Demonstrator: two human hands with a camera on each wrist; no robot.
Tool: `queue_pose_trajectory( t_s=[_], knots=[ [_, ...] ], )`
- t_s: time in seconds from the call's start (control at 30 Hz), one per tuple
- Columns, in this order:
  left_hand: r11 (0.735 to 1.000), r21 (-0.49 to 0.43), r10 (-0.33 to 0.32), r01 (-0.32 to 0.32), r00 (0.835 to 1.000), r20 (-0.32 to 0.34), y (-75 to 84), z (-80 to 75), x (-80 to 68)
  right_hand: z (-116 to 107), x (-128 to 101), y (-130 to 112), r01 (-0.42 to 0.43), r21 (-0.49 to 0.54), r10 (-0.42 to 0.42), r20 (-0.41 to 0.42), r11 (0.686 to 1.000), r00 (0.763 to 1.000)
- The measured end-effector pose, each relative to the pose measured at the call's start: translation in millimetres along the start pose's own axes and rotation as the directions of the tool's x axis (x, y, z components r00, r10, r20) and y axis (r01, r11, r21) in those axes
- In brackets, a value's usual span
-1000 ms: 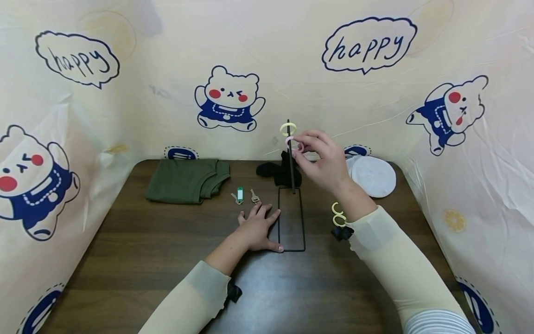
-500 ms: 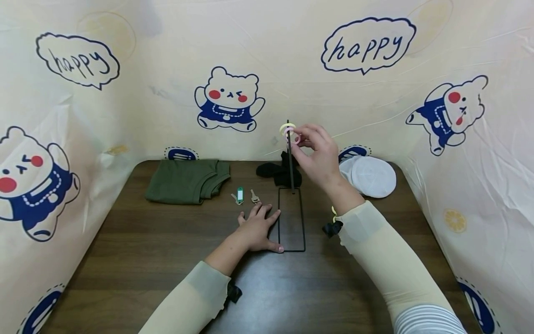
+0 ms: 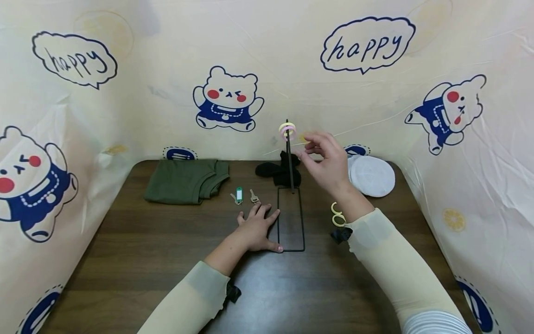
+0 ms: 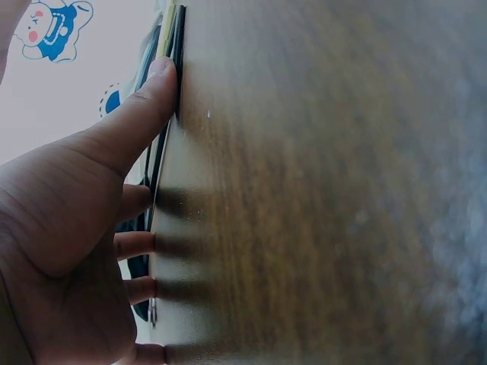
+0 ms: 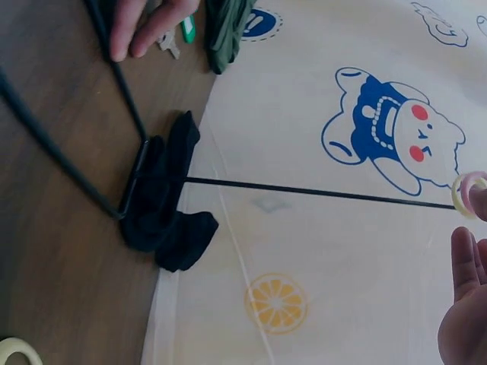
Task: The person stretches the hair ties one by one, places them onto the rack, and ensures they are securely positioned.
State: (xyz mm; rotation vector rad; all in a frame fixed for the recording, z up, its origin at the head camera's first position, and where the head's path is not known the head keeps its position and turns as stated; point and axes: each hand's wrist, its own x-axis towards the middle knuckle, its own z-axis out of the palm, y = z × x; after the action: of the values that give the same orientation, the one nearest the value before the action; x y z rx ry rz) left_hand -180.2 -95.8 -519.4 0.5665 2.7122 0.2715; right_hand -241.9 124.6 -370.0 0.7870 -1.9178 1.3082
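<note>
A thin black metal stand with a flat rectangular base and a tall post stands mid-table. Near the post's top hang a yellow ring and a pink ring, close together. My right hand is just right of the rings in the head view, fingers loosely bent, with a gap between thumb and fingertips and nothing held. My left hand lies with fingers spread on the table, its thumb and index finger touching the left side of the base.
Yellow rings lie by the right wrist. Black socks sit behind the base. Left of it are a key and a green-tagged key. Folded green cloth is back left; a white round cloth item back right.
The right hand raised the pink ring to the yellow one at the post's top, let it go there, and drew back to the right. The left hand stayed put.
</note>
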Motion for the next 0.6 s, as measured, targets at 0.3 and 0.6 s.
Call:
queue_pose_trajectory(
  t_s=[0.3, 0.6],
  knots=[
    [1.000, -0.008, 0.002, -0.002, 1.000, -0.003, 0.2, -0.8, -0.3, -19.0, -21.3, 2.1, 0.000, -0.055, 0.001, 0.025, 0.998, 1.000],
    [1.000, -0.004, 0.001, -0.001, 1.000, 0.000, -0.7, 1.2, 1.4, -41.1, -57.7, 43.6, -0.025, -0.080, 0.030, 0.053, 0.997, 0.998]
  ],
)
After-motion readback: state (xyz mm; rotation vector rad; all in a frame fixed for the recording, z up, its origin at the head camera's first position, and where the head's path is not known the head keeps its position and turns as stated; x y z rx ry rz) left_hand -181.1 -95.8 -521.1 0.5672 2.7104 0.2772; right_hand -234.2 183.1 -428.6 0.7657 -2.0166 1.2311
